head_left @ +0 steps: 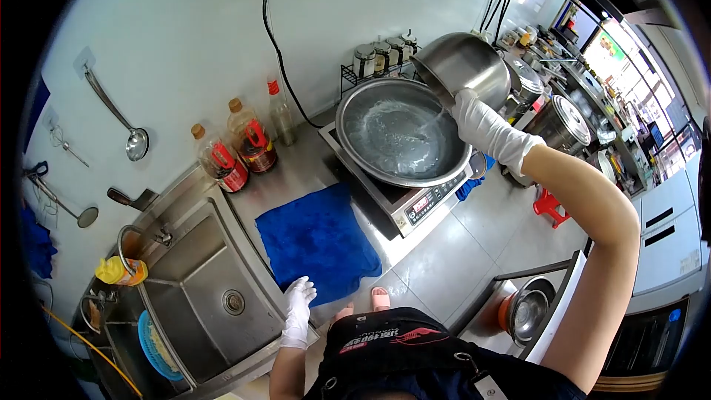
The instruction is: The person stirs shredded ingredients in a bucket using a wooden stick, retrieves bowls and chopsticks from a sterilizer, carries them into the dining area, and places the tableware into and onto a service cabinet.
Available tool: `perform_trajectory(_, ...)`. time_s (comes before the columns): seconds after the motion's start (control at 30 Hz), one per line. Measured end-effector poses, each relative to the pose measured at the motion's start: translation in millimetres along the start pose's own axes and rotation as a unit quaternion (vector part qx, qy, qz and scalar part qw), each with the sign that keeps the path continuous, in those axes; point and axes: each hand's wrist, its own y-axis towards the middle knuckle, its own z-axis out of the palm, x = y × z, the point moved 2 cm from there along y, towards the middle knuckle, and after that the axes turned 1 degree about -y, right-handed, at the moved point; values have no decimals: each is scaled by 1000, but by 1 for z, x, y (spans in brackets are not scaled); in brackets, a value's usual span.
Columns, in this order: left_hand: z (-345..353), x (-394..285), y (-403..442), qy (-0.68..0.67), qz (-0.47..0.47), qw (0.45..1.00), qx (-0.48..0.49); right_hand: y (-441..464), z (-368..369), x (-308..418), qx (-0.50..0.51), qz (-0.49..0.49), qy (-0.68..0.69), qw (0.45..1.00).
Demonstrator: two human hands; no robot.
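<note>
- The steel worktop (300,167) stretched ahead of my left hand (300,300), carrying the cooker, cloth and bottles.
- The sink (196,285) opened just left of that hand, its drain (233,301) lying nearest me.
- The induction cooker (415,211) stood left of and below my right hand (466,115), its flat top presumably keeping the load level.
- The wide metal pan (351,127) sat on it, just left of my right hand, holding rippling water (404,137).
- The steel bowl (474,67) hung tilted above the pan's right side; my right hand gripped its edge, likely to keep the lip over the pan. A thin stream ran from it; its inside was mostly hidden.
- The blue cloth (318,237) lay flat ahead of my left hand, perhaps against drips. That hand held nothing, its fingers loosely extended, close together.
- The blue tub (145,341), farther left of my left hand, held something pale I couldn't identify.
- Two bottles (255,141) beyond my left hand contained dark liquid.
- Lidded jars (364,61) stood beyond the pan, contents unclear.
</note>
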Motion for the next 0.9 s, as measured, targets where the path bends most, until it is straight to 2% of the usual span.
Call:
perform_trajectory(0.13,-10,-4,3,16,-8,1000,14,3,-6,1,37,21,118,992)
perform_trajectory(0.2,-21,-11,3,11,-5,1000,18,6,-11,-15,14,147,284,947)
perform_trajectory(0.27,-34,-22,5,2,-7,1000,13,-7,-26,-30,-24,199,451,869)
perform_trajectory(0.3,-40,-33,1,-9,3,1000,0,-16,-40,-33,-197,245,534,785)
perform_trajectory(0.33,-48,-46,-2,-3,32,999,-12,-19,-67,-41,-211,260,572,749)
perform_trajectory(0.37,-56,-58,-4,-6,61,998,-23,-21,-93,-40,-226,274,574,738)
perform_trajectory(0.4,-62,-72,-6,-3,90,995,-29,-21,-114,-24,-190,255,620,717)
perform_trajectory(0.43,-66,-87,-12,-2,118,993,-32,-19,-142,-20,-210,232,652,691)
perform_trajectory(0.47,-71,-100,-15,25,138,990,-31,-14,-165,-6,-231,214,710,630)
perform_trajectory(0.5,-67,-115,-23,43,154,986,-47,-4,-185,20,-297,231,745,550)
perform_trajectory(0.57,-61,-138,-29,82,191,976,-63,22,-221,63,-318,222,786,481)
perform_trajectory(0.67,-44,-162,-41,149,248,955,-67,79,-260,153,-278,240,822,436)
perform_trajectory(0.7,-35,-168,-46,167,265,947,-73,88,-272,172,-274,261,813,443)
perform_trajectory(0.73,-27,-171,-50,183,281,939,-79,112,-285,215,-205,230,870,385)
perform_trajectory(0.77,-16,-173,-56,201,295,931,-75,114,-289,224,-201,242,838,447)
perform_trajectory(0.9,26,-171,-59,244,345,905,-45,111,-295,226,-163,298,829,443)
